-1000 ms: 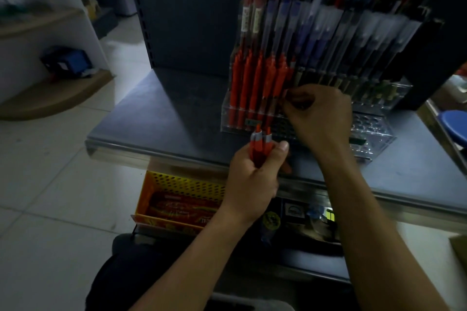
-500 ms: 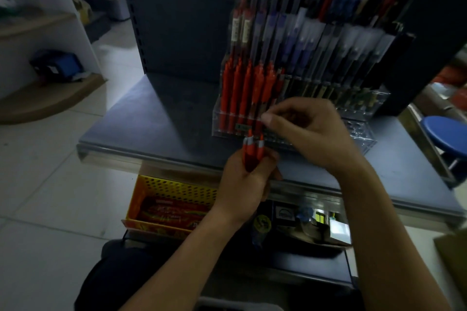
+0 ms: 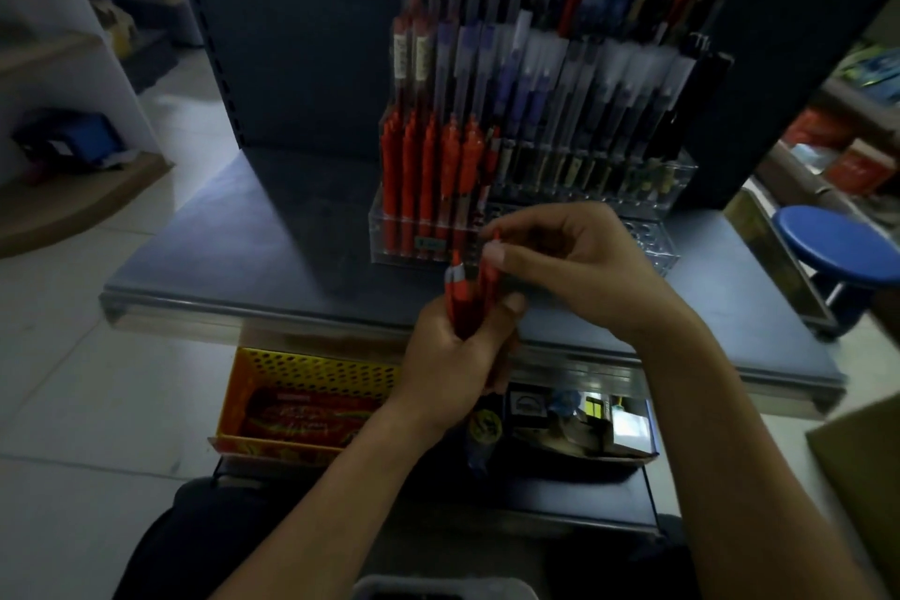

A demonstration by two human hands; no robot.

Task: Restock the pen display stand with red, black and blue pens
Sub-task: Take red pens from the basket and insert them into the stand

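while left hand grips red pens | right hand pinches one pen

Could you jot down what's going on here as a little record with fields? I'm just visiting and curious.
Setting: dim shop shelf
Stand: clear pen display stand, red pens standing at its left end, darker pens to the right
Left hand: holds a bundle of red pens upright
Right hand: fingers pinching one pen from the bundle
Below shelf: orange basket
Right side: blue stool
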